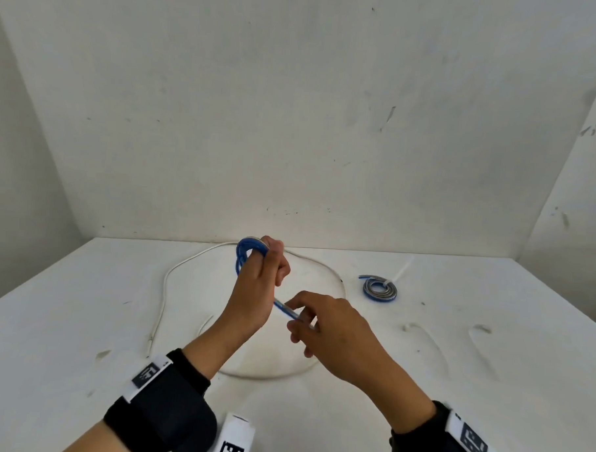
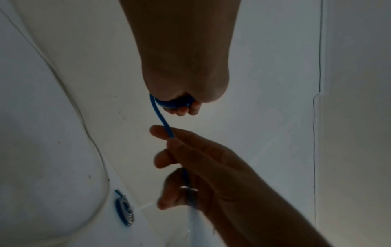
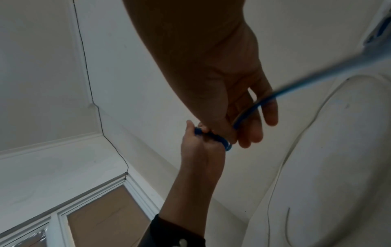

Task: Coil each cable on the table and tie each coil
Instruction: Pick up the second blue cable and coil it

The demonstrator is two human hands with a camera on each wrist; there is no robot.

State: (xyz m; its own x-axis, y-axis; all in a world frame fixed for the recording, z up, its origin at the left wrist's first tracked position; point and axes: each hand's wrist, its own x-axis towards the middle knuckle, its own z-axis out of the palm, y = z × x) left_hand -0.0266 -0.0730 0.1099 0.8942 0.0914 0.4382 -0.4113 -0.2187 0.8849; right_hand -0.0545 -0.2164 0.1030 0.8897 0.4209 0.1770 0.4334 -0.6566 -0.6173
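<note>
My left hand is raised above the table and grips a small coil of blue cable between thumb and fingers. The cable's loose tail runs down to my right hand, which pinches it just below and to the right. In the left wrist view the blue cable stretches from the coil into the right hand's fingers. In the right wrist view the coil sits in the left hand. A long white cable lies uncoiled in a wide loop on the table.
A coiled blue-and-silver cable with a white tie lies on the table at the right. A white tie strip lies just behind it. White walls enclose the table on three sides. A white tagged block sits near the front edge.
</note>
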